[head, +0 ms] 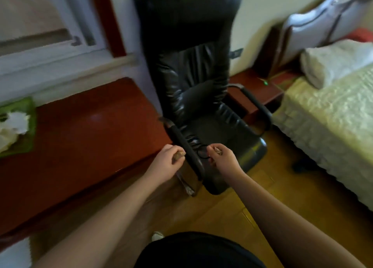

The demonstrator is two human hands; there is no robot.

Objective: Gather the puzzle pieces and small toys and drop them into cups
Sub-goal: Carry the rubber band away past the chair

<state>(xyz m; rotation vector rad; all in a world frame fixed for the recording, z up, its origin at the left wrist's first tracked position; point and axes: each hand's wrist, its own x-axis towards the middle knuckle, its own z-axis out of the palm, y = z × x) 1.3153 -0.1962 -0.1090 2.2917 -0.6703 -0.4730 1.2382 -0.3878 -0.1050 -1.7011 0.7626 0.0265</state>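
My left hand [166, 162] is closed around a small brownish piece [178, 155], just left of the black chair's left armrest [187, 152]. On the other side of that armrest, my right hand [221, 156] pinches a thin black ring [202, 151] and a small pale piece [218, 151] over the seat. The view is blurred, so what the small pieces are is unclear. No cups are in view.
A black leather office chair [193, 69] stands ahead between a dark red desk [84, 138] on the left and a bed [331, 122] on the right. A green tissue box [18, 126] sits on the desk. The floor is wooden.
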